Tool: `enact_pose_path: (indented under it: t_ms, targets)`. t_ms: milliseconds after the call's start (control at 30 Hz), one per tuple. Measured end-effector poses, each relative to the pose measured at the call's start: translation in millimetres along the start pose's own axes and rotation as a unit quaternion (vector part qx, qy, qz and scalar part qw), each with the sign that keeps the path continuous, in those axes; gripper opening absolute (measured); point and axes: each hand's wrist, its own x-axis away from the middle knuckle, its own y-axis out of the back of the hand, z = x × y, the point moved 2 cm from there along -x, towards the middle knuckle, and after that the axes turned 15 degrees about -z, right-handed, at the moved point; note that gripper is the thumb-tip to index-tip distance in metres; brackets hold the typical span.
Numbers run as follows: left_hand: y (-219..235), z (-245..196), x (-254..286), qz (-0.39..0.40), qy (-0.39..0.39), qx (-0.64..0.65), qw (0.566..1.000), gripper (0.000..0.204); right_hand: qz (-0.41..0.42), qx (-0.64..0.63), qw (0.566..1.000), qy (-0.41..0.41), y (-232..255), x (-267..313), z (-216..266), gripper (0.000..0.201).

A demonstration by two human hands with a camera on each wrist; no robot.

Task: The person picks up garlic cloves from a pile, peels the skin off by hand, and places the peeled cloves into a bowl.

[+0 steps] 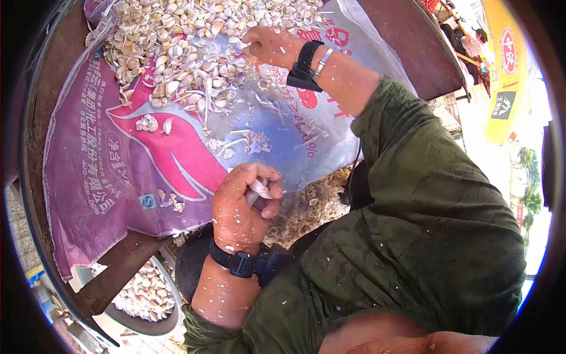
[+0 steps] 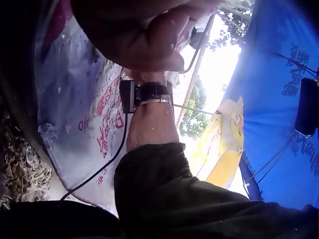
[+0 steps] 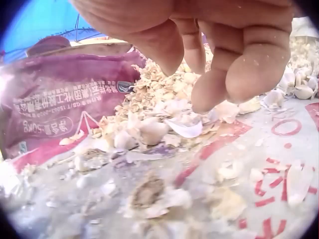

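Observation:
My left hand (image 1: 239,209), palm turned up at the sack's near edge, holds a whitish garlic clove (image 1: 259,189) between its curled fingers and thumb. In the left wrist view, that hand's fingers (image 2: 167,37) are dark and what they hold is hidden. My right hand (image 1: 274,46) reaches to the edge of a heap of garlic cloves (image 1: 171,29). The right wrist view has its fingers (image 3: 256,74) bent downward and apart over the cloves, with nothing showing between them. Beneath the heap lies a purple and white printed sack (image 1: 76,153), strewn with loose skins and stems.
Below the table's left corner stands a round basin (image 1: 169,321) with many garlic cloves (image 1: 144,292). Dry skins (image 1: 309,206) are piled beneath the sack's near edge. A black cable (image 2: 102,167) hangs from the right wrist's camera. A blue canopy (image 2: 279,99) spreads overhead.

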Motion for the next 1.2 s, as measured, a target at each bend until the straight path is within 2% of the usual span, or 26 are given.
enact_pose_path:
  t_ms: [33,67,100,167,300,367,400,433,500,533,567,633,667,700,767,800,833,933,1033,1167,1200]
  targets:
    - [-1,2,3,0.017,0.004,-0.02,1.0,0.022,-0.026,0.063,0.997,0.035,-1,-10,2,0.047]
    - [-3,4,6,0.032,0.009,-0.04,0.999,0.021,0.024,0.144,0.988,0.06,-4,-17,3,0.047]
    - [-3,-1,1,0.027,0.013,-0.035,0.999,0.021,0.045,0.074,0.996,-0.011,-10,-28,3,0.046]
    - [-6,-3,2,0.006,0.013,-0.041,0.999,0.019,0.072,0.217,0.97,0.086,-30,-39,-1,0.042]
    - [-7,-5,3,-0.012,0.005,-0.041,0.999,0.019,0.056,0.195,0.976,0.081,-24,-14,13,0.036]
    - [-8,-4,4,-0.004,-0.005,-0.038,0.999,0.018,0.127,0.204,0.953,0.187,-21,8,13,0.029]
    - [-8,-3,5,-0.003,-0.012,-0.042,0.999,0.018,0.079,0.087,0.99,0.083,-6,23,26,0.024]
    - [-8,-2,5,-0.001,-0.009,-0.043,0.999,0.018,0.08,0.09,0.99,0.08,0,35,28,0.024]
    - [-6,0,2,0.016,-0.018,-0.039,0.999,0.018,0.094,-0.046,0.99,-0.097,9,53,23,0.025]
    - [-5,1,0,0.018,-0.015,-0.034,0.999,0.018,0.097,-0.114,0.972,-0.184,14,61,21,0.025]
    - [-5,2,-2,0.022,-0.016,-0.035,0.999,0.018,0.093,-0.112,0.972,-0.184,20,69,22,0.025]
    - [-6,5,-4,0.018,-0.024,-0.044,0.999,0.017,0.048,-0.29,0.91,-0.293,30,84,21,0.03]
    - [-7,6,-4,0.01,-0.024,-0.051,0.998,0.017,0.044,-0.336,0.887,-0.315,23,89,7,0.031]
    - [-9,7,-4,0.011,-0.023,-0.052,0.998,0.017,0.043,-0.335,0.887,-0.316,22,93,2,0.031]
    - [-10,8,-5,0.005,-0.032,-0.065,0.997,0.014,0.038,-0.514,0.782,-0.351,17,101,-6,0.034]
    - [-10,8,-7,0.001,-0.034,-0.066,0.997,0.014,0.074,-0.58,0.742,-0.327,22,103,1,0.033]
    - [-11,9,-8,0.002,-0.034,-0.066,0.997,0.014,0.074,-0.58,0.743,-0.326,27,107,7,0.033]
    - [-8,9,-10,-0.018,-0.046,-0.07,0.996,0.016,0.144,-0.683,0.655,-0.29,41,121,39,0.034]
    - [-7,10,-8,-0.032,-0.044,-0.064,0.996,0.016,0.178,-0.693,0.653,-0.248,52,142,73,0.034]
    - [-4,12,-10,0.017,-0.072,-0.073,0.995,0.025,0.174,-0.658,0.682,-0.27,60,169,106,0.034]
    - [-5,13,-12,0.044,-0.072,-0.066,0.994,0.028,0.163,-0.625,0.706,-0.291,65,174,117,0.039]
